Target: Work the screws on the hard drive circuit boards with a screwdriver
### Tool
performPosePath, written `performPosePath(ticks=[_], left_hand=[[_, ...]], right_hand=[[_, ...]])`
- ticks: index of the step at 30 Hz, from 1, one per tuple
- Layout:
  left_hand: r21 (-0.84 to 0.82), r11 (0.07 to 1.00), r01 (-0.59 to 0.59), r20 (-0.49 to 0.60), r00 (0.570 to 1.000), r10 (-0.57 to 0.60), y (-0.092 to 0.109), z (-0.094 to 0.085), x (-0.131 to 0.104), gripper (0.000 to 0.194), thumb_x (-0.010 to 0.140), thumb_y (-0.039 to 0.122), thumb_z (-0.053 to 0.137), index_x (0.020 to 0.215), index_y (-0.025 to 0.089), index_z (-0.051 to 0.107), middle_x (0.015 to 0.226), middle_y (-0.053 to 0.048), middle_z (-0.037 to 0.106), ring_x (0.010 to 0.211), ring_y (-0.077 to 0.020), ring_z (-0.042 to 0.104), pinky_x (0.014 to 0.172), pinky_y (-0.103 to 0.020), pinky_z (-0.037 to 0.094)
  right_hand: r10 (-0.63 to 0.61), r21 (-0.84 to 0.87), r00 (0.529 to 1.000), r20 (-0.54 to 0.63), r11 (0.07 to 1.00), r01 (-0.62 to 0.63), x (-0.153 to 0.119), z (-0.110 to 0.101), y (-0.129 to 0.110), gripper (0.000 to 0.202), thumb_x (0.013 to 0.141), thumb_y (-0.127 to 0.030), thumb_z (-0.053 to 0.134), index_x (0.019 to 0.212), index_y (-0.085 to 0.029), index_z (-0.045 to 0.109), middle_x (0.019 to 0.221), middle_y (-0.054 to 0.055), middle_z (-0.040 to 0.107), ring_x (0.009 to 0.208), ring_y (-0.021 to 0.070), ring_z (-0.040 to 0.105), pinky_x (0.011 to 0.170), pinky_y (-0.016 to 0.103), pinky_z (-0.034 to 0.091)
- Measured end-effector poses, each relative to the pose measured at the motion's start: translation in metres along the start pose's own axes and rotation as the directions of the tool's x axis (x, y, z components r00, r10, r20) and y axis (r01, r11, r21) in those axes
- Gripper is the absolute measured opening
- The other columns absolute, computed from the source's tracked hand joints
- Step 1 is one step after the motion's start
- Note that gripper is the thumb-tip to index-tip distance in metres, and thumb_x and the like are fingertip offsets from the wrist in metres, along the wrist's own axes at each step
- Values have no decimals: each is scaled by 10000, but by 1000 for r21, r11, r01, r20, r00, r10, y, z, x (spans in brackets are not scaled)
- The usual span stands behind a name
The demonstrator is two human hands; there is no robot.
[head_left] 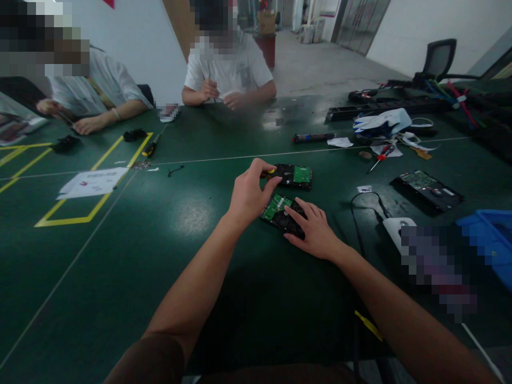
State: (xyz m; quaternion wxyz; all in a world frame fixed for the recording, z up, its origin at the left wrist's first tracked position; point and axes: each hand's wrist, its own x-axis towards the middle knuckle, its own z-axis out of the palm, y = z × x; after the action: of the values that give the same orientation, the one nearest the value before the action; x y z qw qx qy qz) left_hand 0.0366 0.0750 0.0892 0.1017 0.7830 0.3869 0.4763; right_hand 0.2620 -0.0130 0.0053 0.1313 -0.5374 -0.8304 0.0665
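My right hand (316, 229) rests over the nearer hard drive (276, 209), fingers across its top and thumb at its near edge. This drive lies with its green circuit board facing up. Just beyond it, a second hard drive (302, 175) shows a green board on its right part. At that drive's left end, my left hand (254, 189) is closed in a pinch on a small black-and-yellow thing (272, 170). Most of that thing is hidden by the fingers, and its kind is unclear.
Rightward lie another hard drive (430, 191), a red-handled screwdriver (384, 153), a white device with a cable (394, 226) and a blue bin (490, 229). Leftward are printed papers (94, 181) and a yellow-black screwdriver (151, 146). Two people sit across the green table (160, 266).
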Motion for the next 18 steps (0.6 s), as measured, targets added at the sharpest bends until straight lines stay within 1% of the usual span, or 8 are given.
performPosePath(ticks=[5, 8, 12, 14, 18], left_hand=[[-12, 1000, -16, 35, 999, 16, -1, 1, 0, 245, 977, 151, 647, 1190, 238, 565, 1107, -45, 724, 939, -170, 706, 878, -346, 596], [-10, 1000, -24, 53, 998, 25, -1, 1, 0, 272, 991, 125, 603, 1238, 234, 574, 1172, -60, 711, 1012, -183, 697, 938, -375, 591], [25, 999, -36, 2, 999, 36, -2, 0, 0, 303, 985, 100, 589, 1252, 231, 646, 1245, -86, 649, 1139, -202, 649, 985, -392, 590], [31, 999, -41, -17, 999, 41, -1, -1, 1, 301, 986, 105, 596, 1248, 233, 672, 1226, -84, 638, 1138, -198, 641, 983, -385, 593], [20, 998, -59, -6, 998, 59, 0, -3, 1, 288, 995, 110, 602, 1247, 218, 687, 1167, -68, 687, 1076, -178, 671, 951, -357, 598]], right_hand=[[-9, 2, 1000, -3, 1000, 9, -1, 2, 2, 756, 972, -597, 585, 1643, -318, 377, 1720, 164, 279, 1508, 452, 309, 1154, 660, 324], [-8, -5, 1000, -3, 1000, 8, -1, 3, 2, 750, 974, -602, 578, 1638, -309, 389, 1716, 162, 278, 1510, 442, 308, 1164, 647, 321], [-4, -14, 1000, -5, 1000, 4, 0, 2, 2, 737, 975, -603, 583, 1624, -298, 416, 1706, 167, 284, 1506, 433, 316, 1175, 636, 314], [-4, -14, 1000, -7, 1000, 4, 0, 2, 1, 740, 973, -602, 590, 1624, -297, 415, 1704, 170, 286, 1501, 435, 322, 1171, 635, 321], [-7, -12, 1000, -12, 1000, 7, 0, 2, 1, 732, 975, -586, 595, 1623, -296, 416, 1702, 169, 289, 1500, 432, 326, 1170, 633, 323]])
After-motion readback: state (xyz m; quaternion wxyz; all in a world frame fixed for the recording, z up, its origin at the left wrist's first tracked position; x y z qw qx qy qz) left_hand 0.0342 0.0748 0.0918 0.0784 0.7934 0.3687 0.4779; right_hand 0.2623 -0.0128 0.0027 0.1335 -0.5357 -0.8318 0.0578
